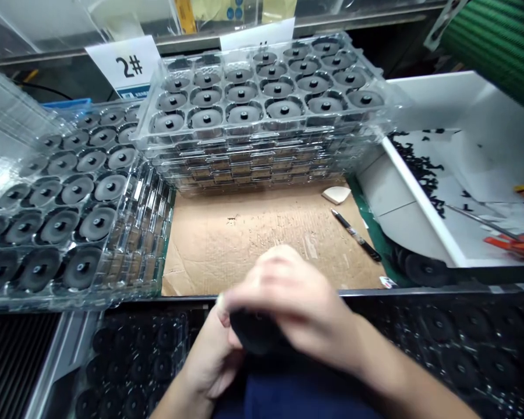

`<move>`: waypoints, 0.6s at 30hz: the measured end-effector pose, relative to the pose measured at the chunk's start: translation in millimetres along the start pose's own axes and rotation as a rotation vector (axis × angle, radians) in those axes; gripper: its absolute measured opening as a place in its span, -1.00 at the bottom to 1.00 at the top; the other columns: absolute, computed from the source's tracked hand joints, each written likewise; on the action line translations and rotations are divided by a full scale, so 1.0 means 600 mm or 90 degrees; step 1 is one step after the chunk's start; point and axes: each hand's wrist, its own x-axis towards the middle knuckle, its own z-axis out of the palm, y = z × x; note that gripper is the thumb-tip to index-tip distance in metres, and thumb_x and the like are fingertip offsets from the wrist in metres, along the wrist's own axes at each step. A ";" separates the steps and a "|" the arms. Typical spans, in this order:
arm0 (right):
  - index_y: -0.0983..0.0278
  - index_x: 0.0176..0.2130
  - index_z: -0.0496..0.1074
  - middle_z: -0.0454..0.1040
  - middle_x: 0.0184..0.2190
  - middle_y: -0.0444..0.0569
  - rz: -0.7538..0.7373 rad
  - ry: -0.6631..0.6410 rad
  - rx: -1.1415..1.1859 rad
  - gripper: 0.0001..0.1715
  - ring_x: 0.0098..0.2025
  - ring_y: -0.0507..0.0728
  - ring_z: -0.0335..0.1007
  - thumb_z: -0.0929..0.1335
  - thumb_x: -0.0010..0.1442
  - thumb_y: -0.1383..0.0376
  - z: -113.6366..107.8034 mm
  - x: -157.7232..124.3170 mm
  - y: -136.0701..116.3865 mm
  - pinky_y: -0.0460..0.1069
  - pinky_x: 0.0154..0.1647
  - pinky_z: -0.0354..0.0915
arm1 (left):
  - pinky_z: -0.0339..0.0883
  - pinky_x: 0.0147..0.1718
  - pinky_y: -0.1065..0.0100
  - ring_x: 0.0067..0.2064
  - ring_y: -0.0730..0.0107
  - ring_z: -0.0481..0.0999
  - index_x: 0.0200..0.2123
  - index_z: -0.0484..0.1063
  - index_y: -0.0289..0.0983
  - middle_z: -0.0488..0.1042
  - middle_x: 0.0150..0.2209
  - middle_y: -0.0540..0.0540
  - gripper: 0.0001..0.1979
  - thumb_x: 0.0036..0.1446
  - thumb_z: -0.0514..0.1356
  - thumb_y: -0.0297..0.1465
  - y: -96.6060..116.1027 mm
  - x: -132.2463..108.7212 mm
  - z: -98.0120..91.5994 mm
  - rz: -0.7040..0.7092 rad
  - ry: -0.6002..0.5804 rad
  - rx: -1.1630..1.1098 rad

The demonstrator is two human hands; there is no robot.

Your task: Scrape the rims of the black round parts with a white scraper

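While the hands [283, 308] hold a black disc [253, 331], stacked clear trays [262, 137] hold more.

Blister trays [262, 99] stack behind a cardboard sheet [244, 250], with a bin [423, 192] rightward.

A black round part [255, 331] sits low at bottom centre of the frame, held up against the left hand [212, 364], with the right hand [288, 302] passing over its top, blurred. Those hands hide most of it; from here only a dark, rounded, matte-looking underside shows, and its face can't be made out.
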 end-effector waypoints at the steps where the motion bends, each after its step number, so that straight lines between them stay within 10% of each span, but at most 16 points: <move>1: 0.24 -0.14 0.45 0.52 -0.29 -0.11 0.111 0.020 0.012 -0.74 -0.24 0.03 0.38 0.22 0.26 0.40 -0.001 -0.004 0.018 -0.04 -0.15 0.25 | 0.41 -0.21 0.33 -0.18 0.16 0.54 -0.23 0.55 -0.24 0.59 -0.24 -0.10 -0.54 -0.34 0.44 -0.34 0.000 0.002 -0.001 -0.001 0.002 -0.010; 5: 0.23 -0.07 0.42 0.44 -0.40 -0.10 0.390 0.061 -0.014 -0.68 -0.45 0.03 0.36 0.30 0.14 0.35 0.020 -0.047 0.096 -0.08 -0.46 0.33 | 0.40 -0.18 0.37 -0.05 0.14 0.50 -0.05 0.45 -0.16 0.52 -0.04 -0.16 -0.34 -0.35 0.43 -0.24 -0.006 0.009 -0.021 0.025 0.044 -0.074; 12: 0.24 -0.13 0.47 0.33 -0.14 0.08 0.421 0.087 -0.094 -0.69 -0.14 0.20 0.38 0.32 0.10 0.27 0.109 -0.149 0.130 0.09 -0.17 0.37 | 0.40 -0.14 0.37 0.01 0.12 0.46 -0.02 0.41 -0.17 0.48 0.01 -0.17 -0.35 -0.28 0.37 -0.17 -0.006 0.022 -0.040 0.093 0.065 -0.082; 18: 0.30 -0.13 0.43 0.42 -0.30 0.07 0.425 0.104 -0.138 -0.69 -0.32 0.19 0.43 0.22 0.19 0.29 0.096 -0.131 0.126 0.10 -0.29 0.39 | 0.41 -0.19 0.45 -0.04 0.19 0.50 -0.03 0.42 -0.15 0.50 -0.02 -0.18 -0.41 -0.21 0.37 -0.23 -0.008 0.024 -0.035 0.150 0.071 -0.096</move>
